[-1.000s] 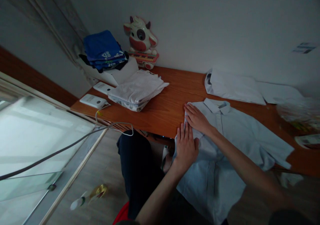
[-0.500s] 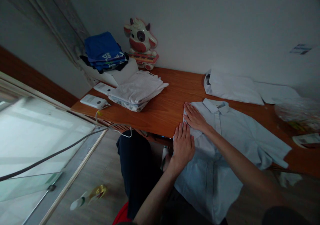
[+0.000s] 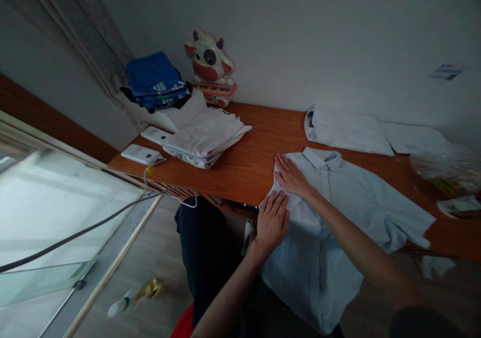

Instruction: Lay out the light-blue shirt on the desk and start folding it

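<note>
Since a second ago the left hand (image 3: 271, 221) has slid a little toward the desk edge and turned its fingers more to the right, while the right hand (image 3: 291, 176) has barely shifted, still flat near the shoulder of the pale blue shirt (image 3: 338, 218).

Both hands lie open, palms down, fingers together, gripping nothing; they press on the folded-in left side of the shirt. The right hand sits just beyond the left, nearer the collar (image 3: 322, 158), and the two almost touch at the fingertips.

The shirt lies face up on the wooden desk (image 3: 248, 167), buttoned, its long axis running from the collar at the far end down toward the person, with the hem hanging over the near edge onto the lap. From both palms the bulk of the cloth stretches away to the right; the unfolded short sleeve (image 3: 409, 225) is well apart on that side, and the right forearm crosses over the chest of the shirt (so the right hand is the nearer one to that sleeve).

To the left of the hands, well apart, rests a stack of folded white clothes (image 3: 205, 137).
</note>
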`<act>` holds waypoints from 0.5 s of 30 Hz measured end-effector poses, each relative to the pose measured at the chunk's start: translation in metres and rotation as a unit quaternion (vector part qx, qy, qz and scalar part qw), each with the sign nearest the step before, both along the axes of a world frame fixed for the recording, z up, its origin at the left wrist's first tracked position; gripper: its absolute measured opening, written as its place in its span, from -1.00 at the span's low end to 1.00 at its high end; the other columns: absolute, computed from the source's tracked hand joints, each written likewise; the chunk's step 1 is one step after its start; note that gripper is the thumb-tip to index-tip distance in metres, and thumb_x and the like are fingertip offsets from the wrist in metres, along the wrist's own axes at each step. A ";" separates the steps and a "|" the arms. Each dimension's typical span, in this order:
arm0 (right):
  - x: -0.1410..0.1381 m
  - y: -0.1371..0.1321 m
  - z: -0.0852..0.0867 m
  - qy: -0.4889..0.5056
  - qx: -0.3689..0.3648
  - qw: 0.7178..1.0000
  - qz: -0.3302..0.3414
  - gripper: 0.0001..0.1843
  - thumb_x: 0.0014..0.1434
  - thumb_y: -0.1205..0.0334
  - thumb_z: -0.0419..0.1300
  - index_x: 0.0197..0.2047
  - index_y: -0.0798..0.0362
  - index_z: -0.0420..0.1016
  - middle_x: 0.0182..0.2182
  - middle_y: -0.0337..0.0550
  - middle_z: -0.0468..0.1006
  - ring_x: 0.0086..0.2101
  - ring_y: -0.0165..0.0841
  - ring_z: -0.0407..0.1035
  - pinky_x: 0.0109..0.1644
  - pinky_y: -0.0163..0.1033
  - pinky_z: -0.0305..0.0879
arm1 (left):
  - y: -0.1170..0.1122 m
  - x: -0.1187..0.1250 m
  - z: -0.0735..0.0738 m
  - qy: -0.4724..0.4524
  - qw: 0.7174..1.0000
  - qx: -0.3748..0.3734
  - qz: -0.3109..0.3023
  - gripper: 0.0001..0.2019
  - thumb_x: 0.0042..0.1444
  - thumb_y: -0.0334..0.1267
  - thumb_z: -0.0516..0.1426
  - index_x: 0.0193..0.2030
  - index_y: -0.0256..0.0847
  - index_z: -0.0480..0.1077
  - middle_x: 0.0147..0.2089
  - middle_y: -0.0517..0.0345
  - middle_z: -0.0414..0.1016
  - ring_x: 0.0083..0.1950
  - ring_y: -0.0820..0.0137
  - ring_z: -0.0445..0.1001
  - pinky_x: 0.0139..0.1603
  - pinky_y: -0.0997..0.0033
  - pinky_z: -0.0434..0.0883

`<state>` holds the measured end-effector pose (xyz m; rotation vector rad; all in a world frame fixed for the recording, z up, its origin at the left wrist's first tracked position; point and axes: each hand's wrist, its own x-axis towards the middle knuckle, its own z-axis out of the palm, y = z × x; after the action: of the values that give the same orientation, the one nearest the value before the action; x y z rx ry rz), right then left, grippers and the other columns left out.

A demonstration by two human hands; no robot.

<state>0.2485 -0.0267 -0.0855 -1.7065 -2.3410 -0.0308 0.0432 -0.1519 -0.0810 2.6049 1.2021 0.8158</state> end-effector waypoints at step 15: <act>-0.001 -0.001 0.001 -0.004 0.005 1.000 -0.005 -0.21 0.57 -0.05 -0.21 0.68 0.21 -0.17 0.62 0.02 -0.17 0.57 -0.12 -0.22 0.65 0.14 -0.14 | 0.001 0.005 -0.074 -0.190 0.977 0.091 -0.019 -0.59 0.41 -0.23 0.07 0.32 -0.03 0.52 0.28 0.16 0.65 0.37 0.21 0.50 0.52 0.09 0.12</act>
<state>0.2473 -0.0280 -0.0847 -1.7167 -2.3342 -0.0530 0.0478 -0.1511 -0.1551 2.4354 1.0061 1.3961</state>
